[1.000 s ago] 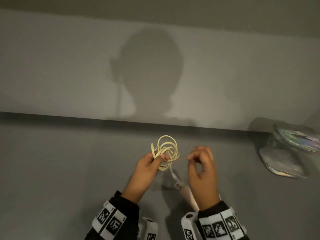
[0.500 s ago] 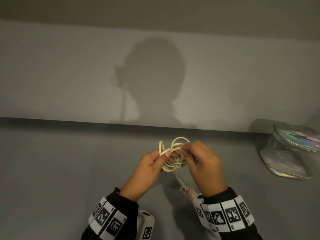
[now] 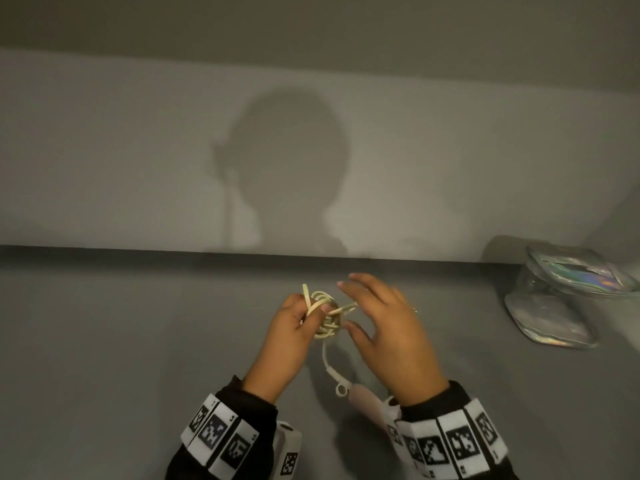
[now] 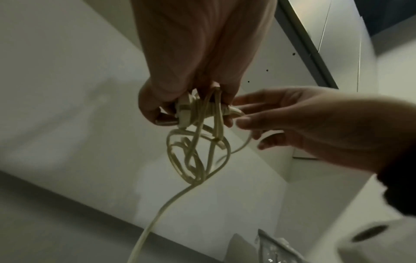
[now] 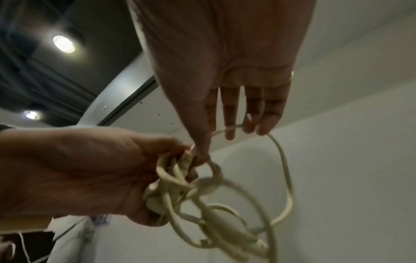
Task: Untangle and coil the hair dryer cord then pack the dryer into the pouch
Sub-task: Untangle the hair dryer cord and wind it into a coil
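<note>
Clear pouch (image 3: 550,299) on table, left hand (image 3: 291,327) gripping cream cord (image 3: 325,317)

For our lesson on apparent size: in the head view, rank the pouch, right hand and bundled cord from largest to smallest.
1. Pouch and right hand: alike; the hand's nearness makes ranking unsure.
2. Bundled cord, smallest.

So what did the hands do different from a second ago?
The right hand moved in from the side to the cord; its fingers, curled before, are now spread, with a loop across them. The left hand still grips the bundle. The pouch has not moved.
</note>
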The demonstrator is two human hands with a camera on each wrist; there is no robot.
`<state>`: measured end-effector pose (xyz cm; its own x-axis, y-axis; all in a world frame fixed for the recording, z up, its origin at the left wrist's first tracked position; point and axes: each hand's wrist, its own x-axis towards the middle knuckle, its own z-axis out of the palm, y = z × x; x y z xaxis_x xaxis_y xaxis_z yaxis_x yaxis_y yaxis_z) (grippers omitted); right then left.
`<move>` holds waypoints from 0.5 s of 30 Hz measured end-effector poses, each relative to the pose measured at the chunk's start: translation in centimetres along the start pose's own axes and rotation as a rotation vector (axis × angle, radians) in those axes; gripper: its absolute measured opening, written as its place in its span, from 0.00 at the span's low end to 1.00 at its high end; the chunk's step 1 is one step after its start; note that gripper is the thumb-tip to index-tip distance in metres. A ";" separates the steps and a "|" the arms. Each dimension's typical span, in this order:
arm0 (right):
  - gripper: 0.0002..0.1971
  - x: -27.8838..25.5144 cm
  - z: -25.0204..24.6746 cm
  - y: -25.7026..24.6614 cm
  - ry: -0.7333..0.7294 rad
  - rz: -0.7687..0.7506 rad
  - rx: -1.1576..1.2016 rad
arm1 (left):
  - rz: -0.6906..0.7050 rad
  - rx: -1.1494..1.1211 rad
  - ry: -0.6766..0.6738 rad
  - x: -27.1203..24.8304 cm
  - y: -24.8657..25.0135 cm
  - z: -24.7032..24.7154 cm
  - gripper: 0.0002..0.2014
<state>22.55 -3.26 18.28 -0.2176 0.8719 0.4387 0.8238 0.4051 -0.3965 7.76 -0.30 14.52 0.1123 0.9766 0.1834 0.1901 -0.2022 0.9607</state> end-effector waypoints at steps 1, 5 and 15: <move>0.20 0.1 0.3 -0.2 0.004 0.003 -0.021 | -0.003 -0.013 -0.004 -0.2 0.2 0.1 0.10; 0.05 -0.1 0.5 0.9 0.096 -0.024 -0.014 | -0.053 -0.165 0.102 -0.2 0.2 -0.7 0.14; 0.04 -1.9 -0.1 2.0 0.229 0.192 0.148 | -0.199 -0.409 0.073 -0.8 0.4 -0.3 0.11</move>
<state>24.68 -4.14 16.78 0.0714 0.8587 0.5074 0.7501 0.2891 -0.5948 7.47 -1.13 14.83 0.0407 0.9991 -0.0131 -0.2011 0.0210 0.9794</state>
